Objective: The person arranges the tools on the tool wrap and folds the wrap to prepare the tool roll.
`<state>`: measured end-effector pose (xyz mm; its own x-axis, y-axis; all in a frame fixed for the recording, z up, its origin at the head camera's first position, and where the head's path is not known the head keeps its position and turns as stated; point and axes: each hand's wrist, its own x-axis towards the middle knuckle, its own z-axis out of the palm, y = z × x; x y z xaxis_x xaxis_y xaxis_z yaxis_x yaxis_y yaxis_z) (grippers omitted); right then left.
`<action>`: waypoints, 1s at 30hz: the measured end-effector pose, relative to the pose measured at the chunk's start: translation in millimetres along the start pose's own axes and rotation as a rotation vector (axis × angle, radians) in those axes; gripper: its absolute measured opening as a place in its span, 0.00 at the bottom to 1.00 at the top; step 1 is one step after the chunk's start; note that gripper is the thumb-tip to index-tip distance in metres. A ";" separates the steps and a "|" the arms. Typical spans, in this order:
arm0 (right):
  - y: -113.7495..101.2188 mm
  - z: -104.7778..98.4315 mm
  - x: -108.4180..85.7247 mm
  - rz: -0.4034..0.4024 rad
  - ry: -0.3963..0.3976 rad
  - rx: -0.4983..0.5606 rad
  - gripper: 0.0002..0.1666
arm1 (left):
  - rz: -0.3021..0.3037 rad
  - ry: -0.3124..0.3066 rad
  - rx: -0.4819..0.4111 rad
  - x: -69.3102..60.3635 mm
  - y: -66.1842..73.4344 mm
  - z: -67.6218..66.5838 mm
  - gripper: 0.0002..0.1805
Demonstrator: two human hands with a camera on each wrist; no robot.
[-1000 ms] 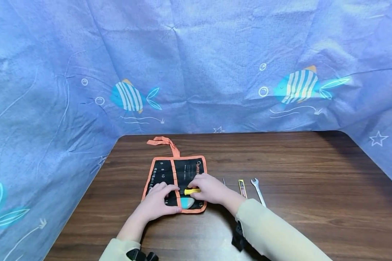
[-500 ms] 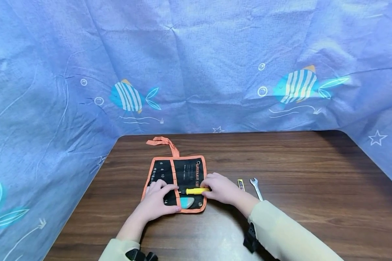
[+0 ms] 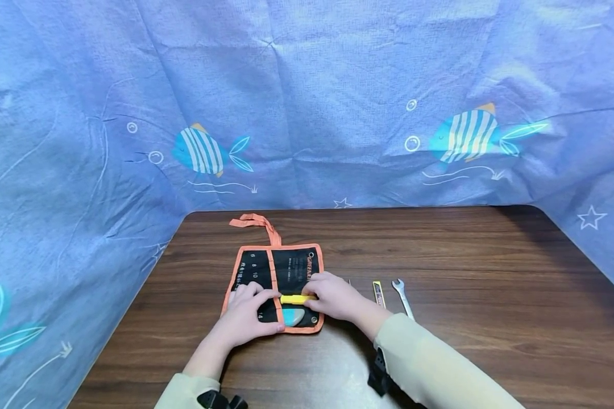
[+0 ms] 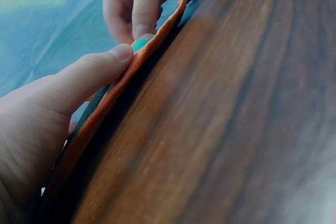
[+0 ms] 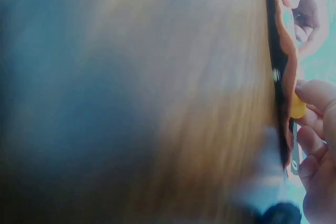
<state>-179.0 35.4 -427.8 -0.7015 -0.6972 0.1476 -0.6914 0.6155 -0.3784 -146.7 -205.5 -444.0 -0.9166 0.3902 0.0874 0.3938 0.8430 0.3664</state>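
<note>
We see a black pouch (image 3: pixel 291 270) with orange trim lying open and flat on the wooden table (image 3: pixel 491 272), its orange tie (image 3: pixel 258 221) stretching away from the far edge. Our right hand (image 3: pixel 335 296) pinches a yellow handle (image 3: pixel 294 299) between thumb and fingers; the handle lies across the right half of the pouch, its left end at the orange band (image 3: pixel 273 267) that runs down the middle. Our left hand (image 3: pixel 245 316) is spread over the left half, grasping no tool: the thumb presses the near edge by the band, and the index fingertip touches the band near the handle. A teal tool (image 3: pixel 291 317) sits just nearer to us than the handle, its left part behind the band. To the right of the pouch a wrench (image 3: pixel 403 295) lies on the table, with a yellow-labelled strip (image 3: pixel 378 292) beside it, both partly hidden by our right arm. Beyond the table hangs a blue cloth (image 3: pixel 307 102) printed with striped fish (image 3: pixel 201 150)
</note>
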 end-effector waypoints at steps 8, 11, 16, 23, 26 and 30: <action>-4.8 7.7 7.5 0.001 0.014 -0.023 0.07 | 0.015 0.030 0.008 -0.4 0.1 2.8 0.36; -5.6 9.2 10.3 0.007 0.013 -0.014 0.09 | 0.007 0.038 0.016 -0.8 -0.3 2.6 0.36; -3.8 9.9 8.3 0.042 0.012 0.013 0.09 | 0.006 0.038 -0.002 -0.3 0.2 4.2 0.35; 1.5 4.5 -3.9 0.086 0.036 0.033 0.10 | -0.005 0.077 -0.005 -1.2 0.5 4.7 0.37; 2.3 2.2 -7.0 0.097 0.027 0.037 0.09 | -0.004 0.109 0.008 -3.4 -1.3 3.2 0.36; 2.5 1.7 -7.0 0.083 0.028 0.025 0.07 | 0.016 0.124 -0.001 -4.8 -3.8 2.1 0.34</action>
<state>-175.5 41.1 -431.3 -0.7611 -0.6334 0.1396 -0.6261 0.6614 -0.4130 -143.6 -209.8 -447.8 -0.9116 0.3550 0.2073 0.4087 0.8365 0.3650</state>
